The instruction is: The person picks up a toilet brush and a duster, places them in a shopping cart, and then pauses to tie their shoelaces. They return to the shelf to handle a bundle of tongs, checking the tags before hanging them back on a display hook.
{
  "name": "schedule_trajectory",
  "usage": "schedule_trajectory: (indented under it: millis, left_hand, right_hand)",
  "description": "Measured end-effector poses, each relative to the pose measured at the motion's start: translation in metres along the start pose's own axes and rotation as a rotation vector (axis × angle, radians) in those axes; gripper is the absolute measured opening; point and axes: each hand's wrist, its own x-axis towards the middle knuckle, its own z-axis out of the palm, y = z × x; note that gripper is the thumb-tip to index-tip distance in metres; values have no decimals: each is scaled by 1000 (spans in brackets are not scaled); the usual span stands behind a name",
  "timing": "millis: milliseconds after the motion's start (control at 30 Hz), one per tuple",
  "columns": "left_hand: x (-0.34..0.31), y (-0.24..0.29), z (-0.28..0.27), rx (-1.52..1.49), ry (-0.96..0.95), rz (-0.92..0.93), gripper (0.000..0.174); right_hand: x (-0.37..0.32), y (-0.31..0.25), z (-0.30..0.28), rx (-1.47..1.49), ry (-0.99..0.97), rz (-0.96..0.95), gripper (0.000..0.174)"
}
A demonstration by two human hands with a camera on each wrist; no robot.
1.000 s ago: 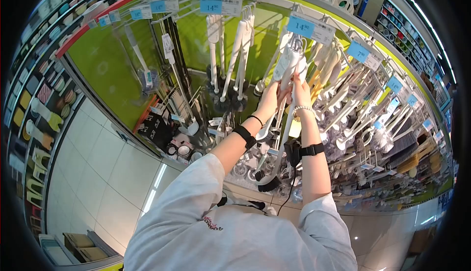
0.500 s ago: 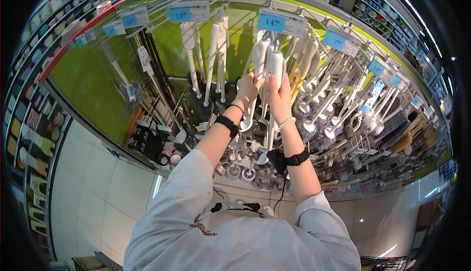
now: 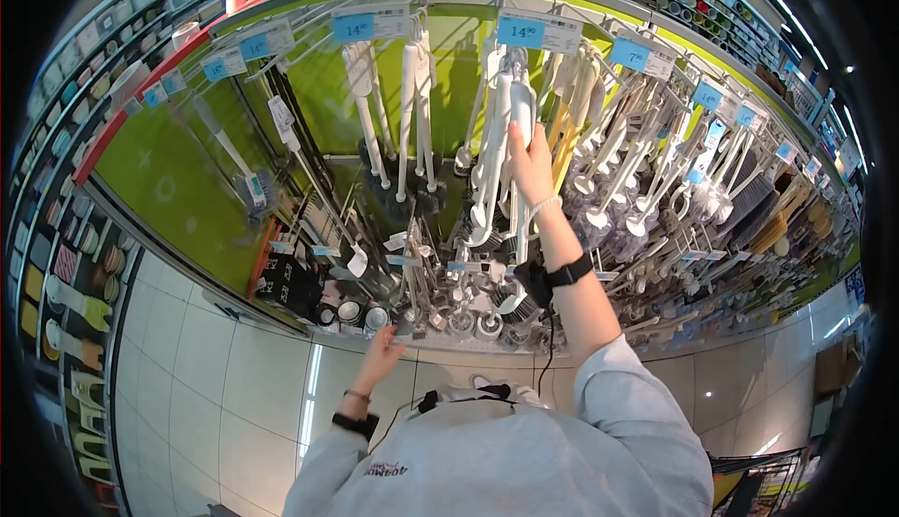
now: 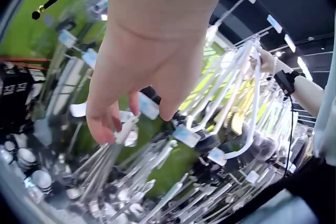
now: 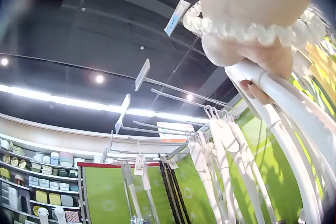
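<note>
My right hand [image 3: 534,175] is raised at the rack and grips the white handle of a long-handled brush [image 3: 526,110]. Seen from the right wrist, its fingertips [image 5: 257,94] curl around a smooth white handle [image 5: 294,98]. Other white-handled brushes [image 3: 493,147] hang right beside it, under a 14.90 price tag [image 3: 521,32]. My left hand [image 3: 379,358] is down low near the bottom shelf edge, holding nothing. In the left wrist view its fingers [image 4: 102,124] hang loosely bent in front of the lower goods.
Grey long-handled brushes [image 3: 412,133] hang to the left on the green panel [image 3: 178,156]. Bundles of wrapped brushes [image 3: 609,189] crowd the right side. Round tins [image 3: 348,313] and a black box [image 3: 286,283] stand low. Pale floor tiles [image 3: 253,376] lie below left.
My left hand has let go of the white handles and dropped down to the lower left. The right hand stays at the hanging brushes, gripping a white handle.
</note>
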Motion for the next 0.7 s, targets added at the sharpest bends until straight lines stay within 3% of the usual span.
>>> schedule_trajectory:
  millis: [100, 167, 233, 267, 300, 367, 400, 467, 533, 567, 600, 667, 700]
  left_hand:
    - [-72, -51, -40, -24, 21, -422, 48]
    - [-104, -72, -55, 148, 74, -429, 46]
    - [-113, -63, -64, 149, 77, -505, 45]
    - [-124, -63, -59, 149, 91, -592, 44]
    - [-132, -74, -53, 132, 58, -616, 44]
    - [-138, -97, -33, 134, 47, -493, 44]
    - [-134, -82, -25, 127, -21, -554, 44]
    - [-129, -73, 3, 159, -116, -453, 40]
    - [-119, -55, 30, 160, -275, -369, 39]
    - [-114, -47, 43, 181, -310, -357, 39]
    - [-108, -38, 57, 188, -443, -260, 39]
    - [-95, -17, 83, 216, -647, -115, 39]
    - [-91, 1, 97, 213, -750, -139, 40]
  right_hand:
    - [37, 17, 16, -55, 38, 50, 48]
    - [46, 20, 21, -91, 43, 111, 46]
    - [41, 28, 22, -454, 115, -156, 47]
    - [31, 37, 19, -485, 103, -142, 47]
    - [14, 51, 13, -477, 83, -161, 52]
    - [-19, 73, -4, -454, 35, -205, 71]
    - [-45, 73, -14, -437, 21, -167, 72]
    - [-95, 97, -48, -496, -81, -249, 67]
    - [-154, 95, -91, -461, -264, -14, 58]
    - [-186, 104, -114, -499, -314, -35, 52]
    - [-217, 97, -137, -538, -414, 129, 45]
    - [-287, 133, -189, -488, -660, 307, 40]
    - [-312, 104, -213, -594, -774, 629, 46]
